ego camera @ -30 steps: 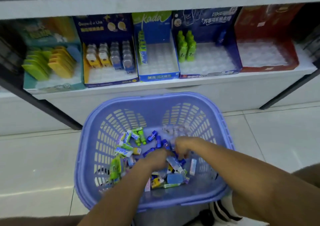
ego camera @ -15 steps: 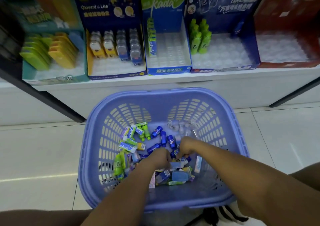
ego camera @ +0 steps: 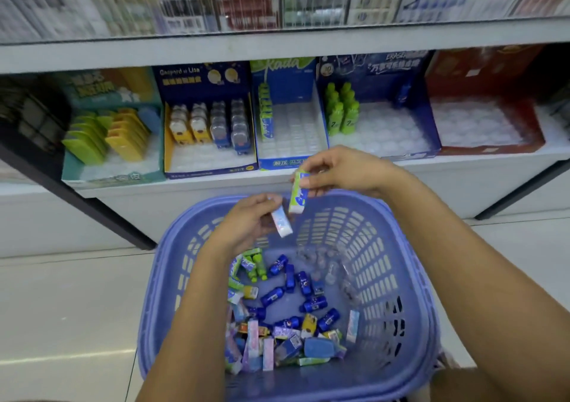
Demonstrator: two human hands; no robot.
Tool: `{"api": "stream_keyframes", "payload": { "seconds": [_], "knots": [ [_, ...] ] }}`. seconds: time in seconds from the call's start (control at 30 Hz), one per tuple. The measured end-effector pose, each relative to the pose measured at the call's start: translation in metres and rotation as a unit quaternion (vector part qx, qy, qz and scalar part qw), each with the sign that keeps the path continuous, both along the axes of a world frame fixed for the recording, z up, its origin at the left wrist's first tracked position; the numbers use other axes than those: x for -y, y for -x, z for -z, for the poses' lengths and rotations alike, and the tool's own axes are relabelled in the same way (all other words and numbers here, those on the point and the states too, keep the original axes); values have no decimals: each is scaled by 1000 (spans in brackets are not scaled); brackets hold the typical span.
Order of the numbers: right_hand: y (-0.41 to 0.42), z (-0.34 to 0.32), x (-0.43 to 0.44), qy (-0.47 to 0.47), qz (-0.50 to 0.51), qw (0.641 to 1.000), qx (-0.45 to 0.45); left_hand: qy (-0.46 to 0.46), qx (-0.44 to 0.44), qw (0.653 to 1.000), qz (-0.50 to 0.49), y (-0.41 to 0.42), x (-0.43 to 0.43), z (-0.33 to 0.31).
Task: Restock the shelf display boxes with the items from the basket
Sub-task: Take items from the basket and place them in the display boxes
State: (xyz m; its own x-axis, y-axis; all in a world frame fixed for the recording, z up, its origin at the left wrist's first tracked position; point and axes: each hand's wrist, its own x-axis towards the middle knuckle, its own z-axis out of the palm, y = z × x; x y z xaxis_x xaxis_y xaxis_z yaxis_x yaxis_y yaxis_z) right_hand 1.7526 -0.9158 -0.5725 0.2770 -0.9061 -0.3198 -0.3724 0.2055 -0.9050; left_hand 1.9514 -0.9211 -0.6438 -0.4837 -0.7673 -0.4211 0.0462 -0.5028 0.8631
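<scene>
- I am holding a green-and-white packet [ego camera: 297, 196] in the right hand [ego camera: 342, 170]. Thumb and fingertips are pinching its upper end, so it is hanging above the far rim of the blue basket [ego camera: 410, 247], just below the shelf edge.
- The left hand [ego camera: 246, 222] is pinching a pale pink-and-blue packet [ego camera: 282, 224] by one end, tilted, over the far part of the basket. The two packets are close together; I cannot tell whether they are touching.
- I am judging both as light, stiff little cartons with a glossy wrap. They are easy to lift but apt to swivel or slip when pinched at one end only.
- Before slotting them, I would be gripping across the long flat sides, near the middle.
- The green packet is looking like a match for the green-and-white packs [ego camera: 266, 117] standing along the left wall of the Kada box [ego camera: 277, 163], whose white tray is showing many open slots.
- I am not seeing a pink-and-blue match on the shelf. The red box [ego camera: 490, 149] is showing a bare white tray, but I cannot tell where this packet belongs.
- The loose stock [ego camera: 296, 318] is lying mixed on the basket floor: small blue bottles, green bottles and flat packets.
- The slots are looking snug, so I am expecting to need an upright, square entry. A soft press should be suiting them better than a shove.
</scene>
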Motion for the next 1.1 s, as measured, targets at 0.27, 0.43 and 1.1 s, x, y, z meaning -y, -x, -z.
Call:
{"api": "stream_keyframes", "payload": {
  "seconds": [0.27, 0.43, 1.1],
  "knots": [
    [-3, -32, 87, 206, 252, 937, -130, 52, -31, 990, -126, 0, 10, -40],
    [-8, -27, 128, 295, 225, 892, -258, 3, -57, 984, -167, 9, 14, -41],
    [-8, -31, 159, 241, 143, 939, -201, 108, -8, 980, -169, 6, 18, -34]
  ]
}}
